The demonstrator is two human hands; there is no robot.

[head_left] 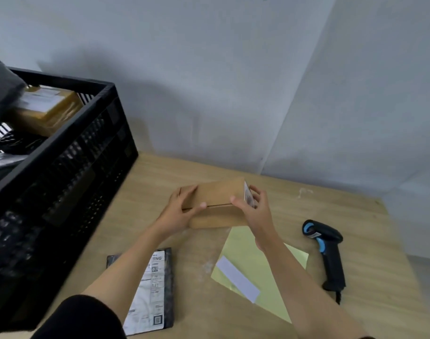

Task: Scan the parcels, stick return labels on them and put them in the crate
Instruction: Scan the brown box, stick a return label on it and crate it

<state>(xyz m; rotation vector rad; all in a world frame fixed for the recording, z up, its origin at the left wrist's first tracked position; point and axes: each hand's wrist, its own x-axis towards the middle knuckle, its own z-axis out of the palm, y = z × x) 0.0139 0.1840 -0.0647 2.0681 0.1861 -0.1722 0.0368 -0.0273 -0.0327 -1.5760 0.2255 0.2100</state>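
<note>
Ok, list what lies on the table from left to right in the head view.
Black crate → dark mailer bag → cardboard box held in both hands → yellow label sheet → barcode scanner.

Crate [62, 167] blurred, cut off by left edge; contents inside smeared, only a tan parcel [47, 106] readable. Left forearm hides part of mailer [157, 285]; its label print too small to read. Box [218, 204] end label seen edge-on, illegible. Scanner [328, 250] cable barely visible.
</note>
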